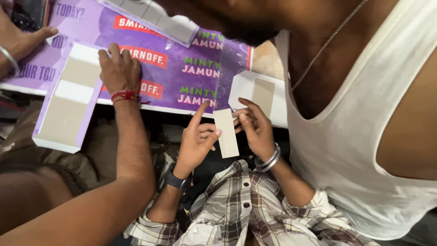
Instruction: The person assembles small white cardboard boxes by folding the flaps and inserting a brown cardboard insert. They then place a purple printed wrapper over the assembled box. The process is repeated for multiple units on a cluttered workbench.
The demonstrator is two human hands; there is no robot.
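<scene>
Between both hands (227,132), stiff pale card strip (226,132)

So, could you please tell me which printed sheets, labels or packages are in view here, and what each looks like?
Large purple printed sheet: flat, centre top, with red and green label blocks.
Purple-edged grey board panel: left, under another person's hand.
Small white paper strip: centre, between left hand and right hand.

purple printed sheet (182,77): top and left cut by frame edge
co-worker's hand (120,68): covers sheet beneath
braceleted hand (18,43): cropped at left edge
</scene>
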